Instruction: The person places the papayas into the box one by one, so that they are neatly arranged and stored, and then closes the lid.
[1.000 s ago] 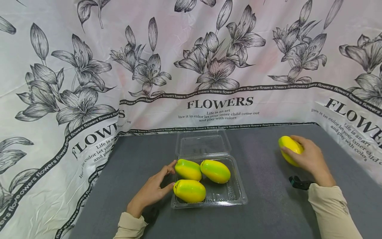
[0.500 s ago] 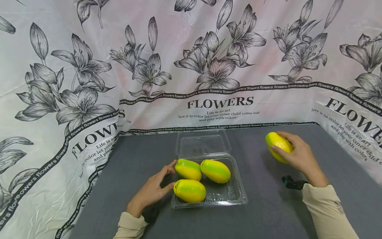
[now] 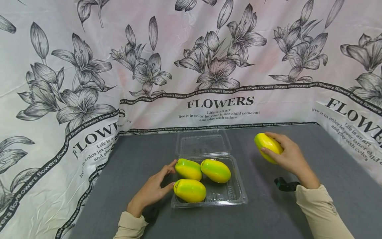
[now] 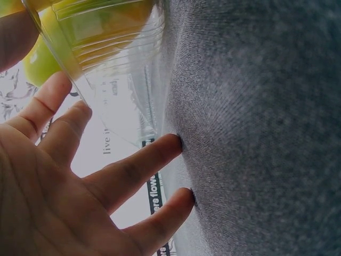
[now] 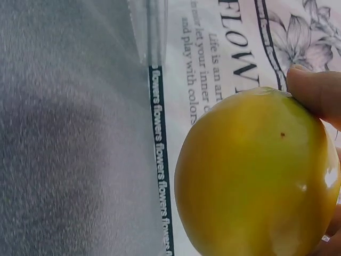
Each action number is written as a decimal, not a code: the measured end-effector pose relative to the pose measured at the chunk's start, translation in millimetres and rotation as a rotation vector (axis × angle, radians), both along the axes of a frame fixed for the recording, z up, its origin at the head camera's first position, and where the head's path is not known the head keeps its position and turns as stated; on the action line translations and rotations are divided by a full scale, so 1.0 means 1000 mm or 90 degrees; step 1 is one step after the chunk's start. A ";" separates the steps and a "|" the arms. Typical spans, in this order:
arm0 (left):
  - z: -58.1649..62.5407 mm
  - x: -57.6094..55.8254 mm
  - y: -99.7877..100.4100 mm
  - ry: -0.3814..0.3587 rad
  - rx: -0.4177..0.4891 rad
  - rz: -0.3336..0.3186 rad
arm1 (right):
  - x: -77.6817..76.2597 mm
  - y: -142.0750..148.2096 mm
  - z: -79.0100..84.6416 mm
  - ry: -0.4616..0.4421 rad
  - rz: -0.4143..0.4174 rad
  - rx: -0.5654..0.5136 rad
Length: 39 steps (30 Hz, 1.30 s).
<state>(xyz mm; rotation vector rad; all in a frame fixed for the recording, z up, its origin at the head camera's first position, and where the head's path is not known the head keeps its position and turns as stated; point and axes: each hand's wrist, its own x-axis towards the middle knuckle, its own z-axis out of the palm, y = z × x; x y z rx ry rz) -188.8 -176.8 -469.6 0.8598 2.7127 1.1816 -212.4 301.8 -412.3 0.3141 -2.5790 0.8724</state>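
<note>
My right hand point(image 3: 290, 157) grips a yellow-green papaya point(image 3: 268, 147) above the table, right of a clear plastic clamshell box point(image 3: 222, 197). In the right wrist view the papaya point(image 5: 256, 176) fills the lower right, with the thumb at its top edge. Three similar papayas lie in the box: one at back left point(image 3: 188, 169), one at back right point(image 3: 216, 171), one at front left point(image 3: 190, 191). My left hand point(image 3: 152, 191) is spread at the box's left side. In the left wrist view two of its fingertips touch the box rim, and two other fingers point(image 4: 136, 173) reach down to the table.
The box's lid point(image 3: 203, 144) stands folded back behind the tray. Grey cloth covers the table point(image 3: 143, 149). A white flower-printed curtain point(image 3: 221, 109) encloses its back and sides. A dark strap device point(image 3: 286, 184) sits at my right wrist.
My right hand has carried the papaya leftward, nearer the box. The left hand and the three papayas in the box stay where they were.
</note>
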 end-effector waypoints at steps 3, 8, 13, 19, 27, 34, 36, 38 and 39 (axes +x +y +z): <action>0.000 0.000 0.000 -0.003 0.000 0.000 | 0.001 -0.004 0.001 0.001 0.008 0.002; 0.000 0.000 0.000 -0.002 -0.003 0.000 | 0.002 -0.012 0.002 0.004 0.020 0.001; 0.000 -0.001 0.000 0.001 -0.005 0.001 | 0.004 -0.021 0.004 0.019 0.033 0.000; 0.000 -0.001 0.000 -0.001 -0.007 0.004 | 0.008 -0.034 0.007 0.011 0.053 0.000; 0.000 -0.001 0.000 -0.002 -0.014 0.009 | 0.014 -0.050 0.010 0.024 0.086 0.000; -0.001 -0.001 0.000 -0.002 -0.013 0.008 | 0.020 -0.066 0.011 0.035 0.119 -0.021; -0.001 -0.001 0.000 -0.002 -0.012 0.007 | 0.021 -0.071 0.012 0.041 0.132 -0.021; -0.001 -0.001 0.000 -0.002 -0.012 0.007 | 0.023 -0.077 0.012 0.045 0.149 -0.024; -0.001 -0.001 0.000 -0.002 -0.012 0.008 | 0.023 -0.079 0.012 0.048 0.158 -0.025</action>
